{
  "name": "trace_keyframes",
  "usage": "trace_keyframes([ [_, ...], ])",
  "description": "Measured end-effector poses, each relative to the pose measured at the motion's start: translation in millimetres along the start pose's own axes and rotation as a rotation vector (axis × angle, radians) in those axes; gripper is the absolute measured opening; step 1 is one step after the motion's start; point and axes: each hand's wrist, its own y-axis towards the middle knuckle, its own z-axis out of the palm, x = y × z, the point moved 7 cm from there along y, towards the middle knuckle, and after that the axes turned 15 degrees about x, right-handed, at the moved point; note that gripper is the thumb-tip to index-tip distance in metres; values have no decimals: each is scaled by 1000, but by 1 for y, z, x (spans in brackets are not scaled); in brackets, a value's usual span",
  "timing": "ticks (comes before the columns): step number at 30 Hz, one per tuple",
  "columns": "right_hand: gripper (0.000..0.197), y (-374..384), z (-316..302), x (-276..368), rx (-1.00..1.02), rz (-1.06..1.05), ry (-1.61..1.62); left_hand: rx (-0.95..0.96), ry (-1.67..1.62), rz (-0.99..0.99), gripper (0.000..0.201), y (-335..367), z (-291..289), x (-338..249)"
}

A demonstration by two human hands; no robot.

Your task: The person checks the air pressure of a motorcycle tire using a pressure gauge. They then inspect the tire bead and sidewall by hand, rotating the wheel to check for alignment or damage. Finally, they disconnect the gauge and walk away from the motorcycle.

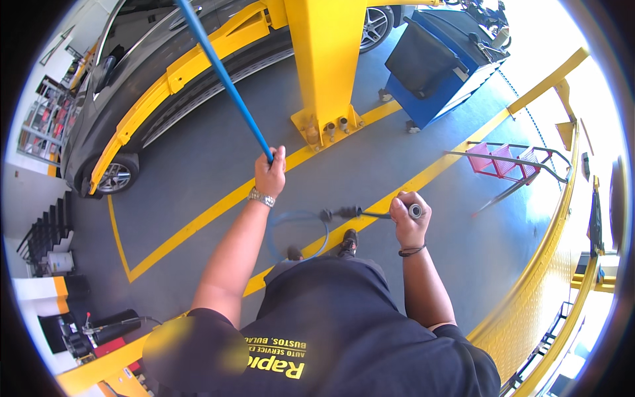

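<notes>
My left hand [270, 171], with a metal watch on its wrist, is closed around a blue hose [228, 83] that runs taut up to the top edge. Below that hand, a thin blue loop [327, 235] hangs near my feet, partly blurred. My right hand [411, 215] is wrapped round a dark rod-like tool [376, 215]. Its round, hollow metal end shows at the thumb side. Leftward from the fist the rod leads to thicker black parts near the blue loop; whether they join the hose I cannot tell.
A yellow lift post [324, 59] is bolted to the grey floor ahead, its arm [172, 76] reaching along a dark car [86, 142]. Beyond, right, stands a blue wheeled cabinet [423, 83]. A red-stepped ladder [506, 161] and a yellow ramp [529, 311] are at right.
</notes>
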Motion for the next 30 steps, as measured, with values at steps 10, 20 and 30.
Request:
trace_keyframes([
  [10, 16, 18, 12, 26, -7, -207, -183, -75, -275, -196, 41, -24, -13, 13],
  [20, 21, 78, 16, 72, 192, -498, -523, -84, -246, -320, 37, -91, 51, 61],
  [30, 26, 147, -90, -46, 53, 148, -175, -338, -228, -193, 39, -98, 20, 14],
])
